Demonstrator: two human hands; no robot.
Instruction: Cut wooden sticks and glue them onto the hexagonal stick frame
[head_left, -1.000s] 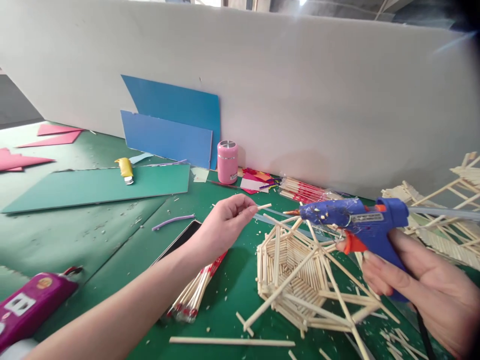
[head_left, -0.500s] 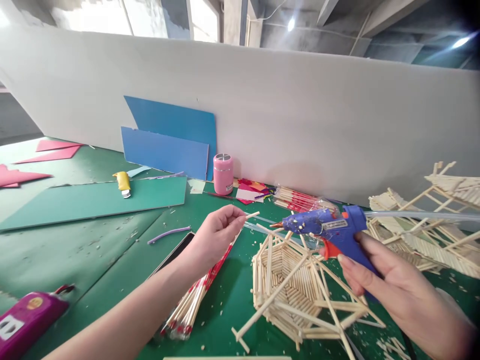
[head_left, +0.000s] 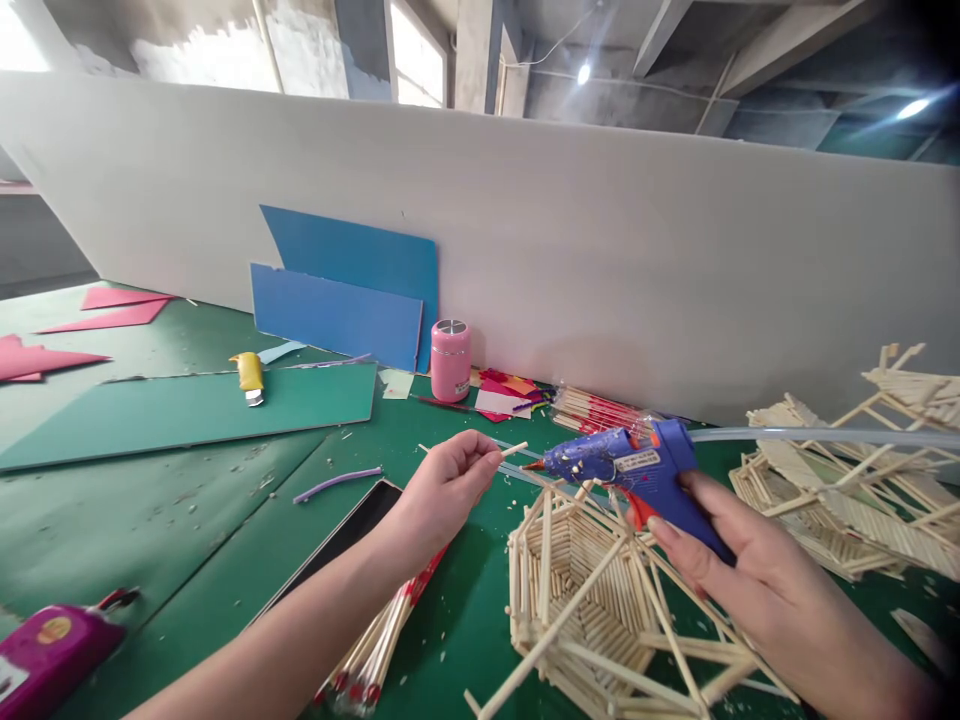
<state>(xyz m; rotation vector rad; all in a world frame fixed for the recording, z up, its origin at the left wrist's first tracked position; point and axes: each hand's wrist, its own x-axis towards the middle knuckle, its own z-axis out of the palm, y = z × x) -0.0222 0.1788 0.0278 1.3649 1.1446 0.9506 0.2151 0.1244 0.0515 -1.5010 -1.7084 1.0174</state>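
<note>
Between thumb and fingers, my left hand [head_left: 457,478] pinches a thin wooden stick [head_left: 514,450], its tip pointing right. My right hand [head_left: 757,560] grips a blue hot glue gun [head_left: 626,458] with an orange trigger, a clear glue stick [head_left: 810,436] running out of its back. The gun's nozzle is close to the stick's tip; I cannot tell whether they touch. Below the gun stands a bowl-like frame of wooden sticks [head_left: 577,590]. Under my left forearm lies a bundle of red-tipped sticks [head_left: 382,640], partly hidden.
Another stick structure [head_left: 832,480] stands at right. A pink flask [head_left: 451,362] is near the white partition [head_left: 600,250]. At left lie a yellow cutter [head_left: 249,378] on a green board [head_left: 187,415], a purple tape measure [head_left: 56,655] and a black tray-like object [head_left: 330,545].
My right hand has brought the glue gun left, closer to the stick's tip. My left hand has shifted slightly, still pinching the stick. The view has tilted up a little.
</note>
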